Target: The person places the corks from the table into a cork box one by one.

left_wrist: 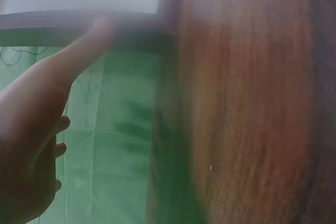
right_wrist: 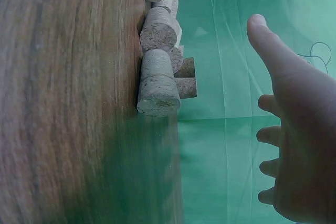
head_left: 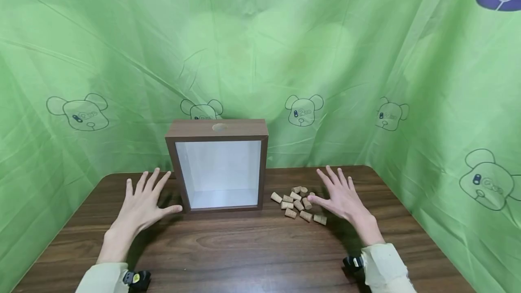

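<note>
A brown wood-framed box (head_left: 263, 175) with a pale interior behind its front stands upright on the table. Its top has a round hole (head_left: 219, 127). Left of the box, my left hand (head_left: 140, 205) is spread with straight fingers and holds nothing; its thumb points toward the frame's lower left side. Several wine corks (head_left: 298, 205) lie in a loose group right of the box. My right hand (head_left: 342, 196) hovers with fingers spread at the right side of the corks, gripping none. In the right wrist view, a cork (right_wrist: 158, 85) lies nearest, with the hand apart from it.
The dark wood table (head_left: 228, 248) reaches back to a green printed curtain (head_left: 252, 71), which hangs behind it and along both sides. Both wrists wear small black cameras. The box stands near the table's rear edge.
</note>
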